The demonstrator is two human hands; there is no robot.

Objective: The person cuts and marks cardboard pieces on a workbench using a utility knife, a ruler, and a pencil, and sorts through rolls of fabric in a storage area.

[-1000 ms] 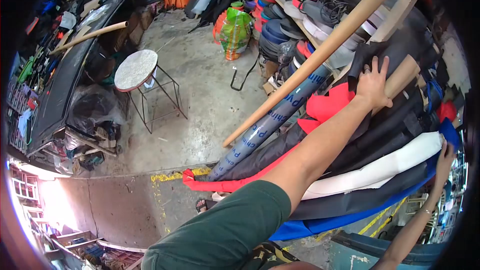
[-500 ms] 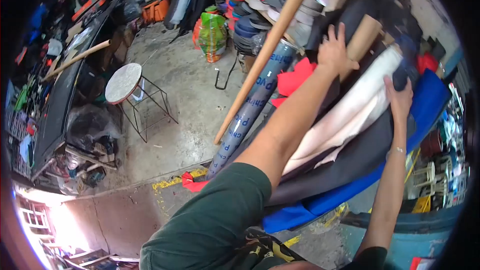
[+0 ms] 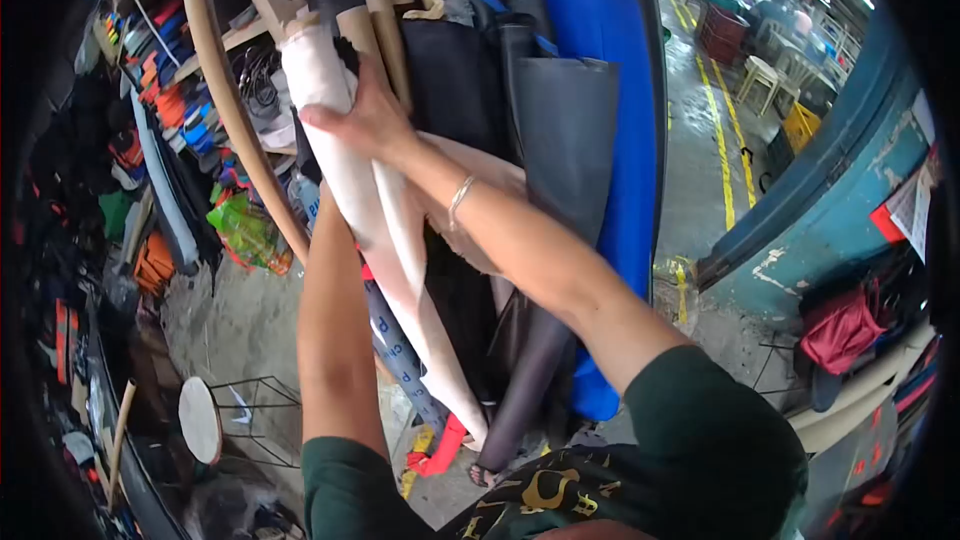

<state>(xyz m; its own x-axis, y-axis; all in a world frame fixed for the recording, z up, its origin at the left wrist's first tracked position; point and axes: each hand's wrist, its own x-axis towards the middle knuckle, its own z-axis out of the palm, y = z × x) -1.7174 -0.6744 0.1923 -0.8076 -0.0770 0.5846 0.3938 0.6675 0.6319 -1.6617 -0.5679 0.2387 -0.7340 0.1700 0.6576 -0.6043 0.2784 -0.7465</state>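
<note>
My right hand (image 3: pixel 365 120), a bracelet at its wrist, grips the upper part of a white fabric roll (image 3: pixel 390 260). The thumb lies across the front and the fingers go behind. The roll leans with its lower end near the floor, and loose cloth hangs from it. My left forearm (image 3: pixel 335 340) reaches up behind the same roll, which hides that hand. Just behind stand brown cardboard tubes (image 3: pixel 360 35), a black roll (image 3: pixel 450 80) and a grey sheet roll (image 3: pixel 565 130). A tall blue roll (image 3: pixel 605 60) stands to the right.
A curved wooden pole (image 3: pixel 225 90) rises on the left. Below it are a round stool (image 3: pixel 200 420) and a green-orange bag (image 3: pixel 245 230). A clear printed roll (image 3: pixel 405 360) leans underneath. A blue-green post (image 3: pixel 800 210) stands on the right, with plastic chairs (image 3: pixel 760 75) beyond.
The view has turned right, and the rolls now appear more upright. My right hand has moved onto the white roll's upper part; my left hand has gone behind that roll.
</note>
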